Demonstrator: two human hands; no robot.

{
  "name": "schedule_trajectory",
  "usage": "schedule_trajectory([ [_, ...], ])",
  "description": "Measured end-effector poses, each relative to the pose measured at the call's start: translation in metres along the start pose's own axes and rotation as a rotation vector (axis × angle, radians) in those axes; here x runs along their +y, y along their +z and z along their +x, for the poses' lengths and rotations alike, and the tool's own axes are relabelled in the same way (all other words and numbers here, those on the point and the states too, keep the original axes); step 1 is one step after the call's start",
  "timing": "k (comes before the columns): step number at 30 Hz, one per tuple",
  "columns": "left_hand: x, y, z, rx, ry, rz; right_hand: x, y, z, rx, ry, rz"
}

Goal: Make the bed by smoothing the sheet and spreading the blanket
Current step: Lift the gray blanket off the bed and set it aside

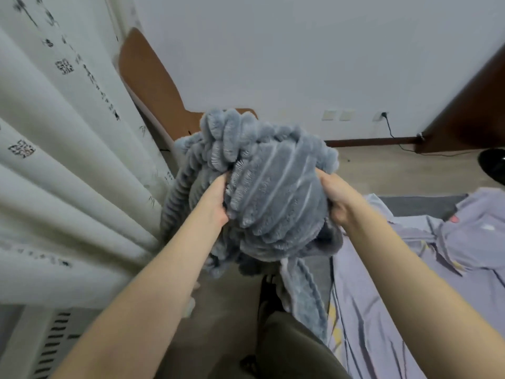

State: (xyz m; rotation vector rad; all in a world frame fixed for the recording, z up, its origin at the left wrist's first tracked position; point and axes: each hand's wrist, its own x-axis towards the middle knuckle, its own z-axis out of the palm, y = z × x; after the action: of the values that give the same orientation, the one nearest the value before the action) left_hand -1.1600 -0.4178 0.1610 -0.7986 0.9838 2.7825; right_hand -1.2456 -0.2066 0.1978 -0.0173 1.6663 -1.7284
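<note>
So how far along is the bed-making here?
Done: nothing visibly finished. In hand: the left hand and right hand both grip the grey blanket, bunched up and held in the air. Left: the lavender sheet lies wrinkled and needs smoothing; the blanket is not yet spread.

a bedroom – rumpled bed sheet (382,310), curtain (68,160), wall sockets (338,115).

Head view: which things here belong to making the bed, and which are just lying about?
Job: grey ribbed blanket, bunched up and gripped by left hand and right hand; wrinkled lilac sheet on the bed.
Lying about: patterned curtain; brown chair; plugged-in wall socket.
</note>
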Motion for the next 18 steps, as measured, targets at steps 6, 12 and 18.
schedule_trajectory([
  [6, 0.083, 0.051, 0.081, 0.028, 0.171, 0.018, -0.096, 0.002, 0.104, -0.057, -0.088, -0.007],
  [12, 0.15, 0.081, 0.133, -0.035, 0.308, -0.051, -0.181, 0.013, 0.191, -0.18, -0.166, 0.0],
  [18, 0.191, 0.072, 0.191, 0.061, 0.277, -0.054, -0.214, 0.028, 0.264, -0.197, -0.175, 0.004],
])
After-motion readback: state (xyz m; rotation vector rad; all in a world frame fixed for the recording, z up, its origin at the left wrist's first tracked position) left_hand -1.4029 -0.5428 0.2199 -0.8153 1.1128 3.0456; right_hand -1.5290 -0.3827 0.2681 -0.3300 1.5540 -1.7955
